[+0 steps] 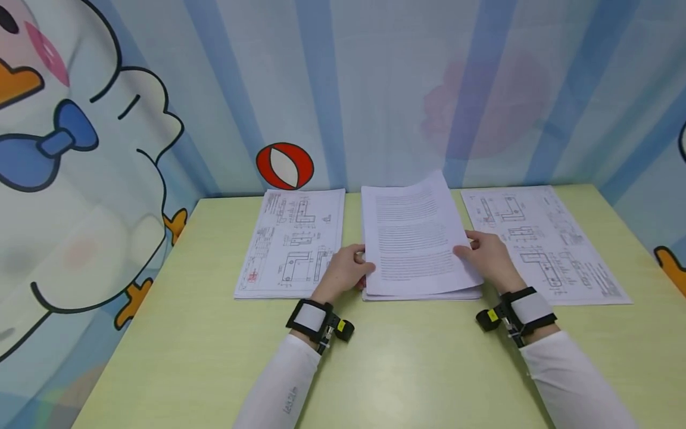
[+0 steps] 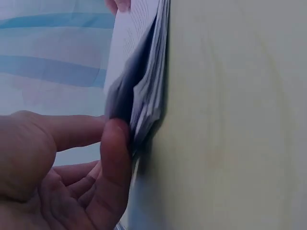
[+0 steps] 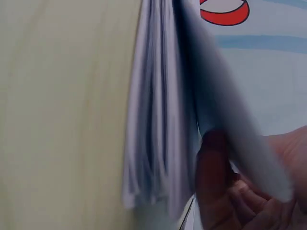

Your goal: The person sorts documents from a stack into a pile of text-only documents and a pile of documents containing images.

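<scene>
A text-printed sheet point(image 1: 412, 238) tops the middle paper stack point(image 1: 423, 296), its right side raised off the pages below. At its left edge my left hand point(image 1: 345, 268) pinches the paper between thumb and finger; the left wrist view shows that hand point(image 2: 81, 163) with a dark gap under the lifted sheet. My right hand point(image 1: 486, 253) pinches the sheet's right edge. In the right wrist view the sheet point(image 3: 235, 120) bends away from the pages point(image 3: 160, 120), with fingers of the right hand point(image 3: 249, 191) behind and below it.
A stack of technical drawings point(image 1: 292, 238) lies left of the middle stack, partly under the left forearm and hand. More drawings point(image 1: 552, 250) lie to the right. The pale yellow table point(image 1: 418, 363) ends at a cartoon-printed curtain point(image 1: 375, 89).
</scene>
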The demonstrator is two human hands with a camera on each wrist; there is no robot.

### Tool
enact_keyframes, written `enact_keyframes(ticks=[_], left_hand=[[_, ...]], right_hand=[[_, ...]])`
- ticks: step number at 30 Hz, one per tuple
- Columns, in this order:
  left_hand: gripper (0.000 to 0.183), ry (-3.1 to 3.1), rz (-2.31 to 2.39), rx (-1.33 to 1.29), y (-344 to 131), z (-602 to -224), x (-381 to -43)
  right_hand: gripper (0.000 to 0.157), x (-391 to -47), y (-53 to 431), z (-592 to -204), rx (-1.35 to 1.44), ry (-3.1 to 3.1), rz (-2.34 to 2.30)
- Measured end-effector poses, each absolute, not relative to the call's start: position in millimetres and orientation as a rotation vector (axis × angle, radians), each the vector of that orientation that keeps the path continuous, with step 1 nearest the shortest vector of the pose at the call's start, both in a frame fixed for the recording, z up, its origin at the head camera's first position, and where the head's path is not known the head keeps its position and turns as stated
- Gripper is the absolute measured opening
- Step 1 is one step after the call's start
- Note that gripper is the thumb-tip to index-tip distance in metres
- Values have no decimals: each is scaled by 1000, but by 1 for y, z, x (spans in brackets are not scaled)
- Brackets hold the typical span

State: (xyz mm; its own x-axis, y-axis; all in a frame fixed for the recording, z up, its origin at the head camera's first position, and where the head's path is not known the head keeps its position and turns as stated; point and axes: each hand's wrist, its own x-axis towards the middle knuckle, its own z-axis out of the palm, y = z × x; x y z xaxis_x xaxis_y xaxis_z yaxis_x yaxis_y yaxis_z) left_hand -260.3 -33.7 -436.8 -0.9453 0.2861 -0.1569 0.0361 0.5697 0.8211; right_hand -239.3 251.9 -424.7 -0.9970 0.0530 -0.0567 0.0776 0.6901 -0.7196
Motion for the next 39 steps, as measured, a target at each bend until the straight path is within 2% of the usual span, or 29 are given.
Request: enact_keyframes(ticks=[6, 12, 20, 25, 32, 39], left_hand=[[57, 2586, 1228, 286, -36, -437, -260], [55, 2575, 1230, 253, -38, -433, -259], [48, 2572, 1230, 173, -40, -432, -259], [40, 2705, 1267, 204, -34, -428, -259], [38, 2461, 1549, 393, 17, -414, -254], [41, 2301, 1522, 420, 82, -405, -243]], right_hand=[[52, -239, 255, -423, 88, 2975, -939], [44, -238, 256, -420, 82, 2929, -856], [46, -239, 259, -417, 70, 2895, -897], [53, -234, 269, -407, 60, 2852, -1003], [61, -229, 303, -398, 30, 3038, -1018], [64, -219, 340, -397, 163, 3160, -925]])
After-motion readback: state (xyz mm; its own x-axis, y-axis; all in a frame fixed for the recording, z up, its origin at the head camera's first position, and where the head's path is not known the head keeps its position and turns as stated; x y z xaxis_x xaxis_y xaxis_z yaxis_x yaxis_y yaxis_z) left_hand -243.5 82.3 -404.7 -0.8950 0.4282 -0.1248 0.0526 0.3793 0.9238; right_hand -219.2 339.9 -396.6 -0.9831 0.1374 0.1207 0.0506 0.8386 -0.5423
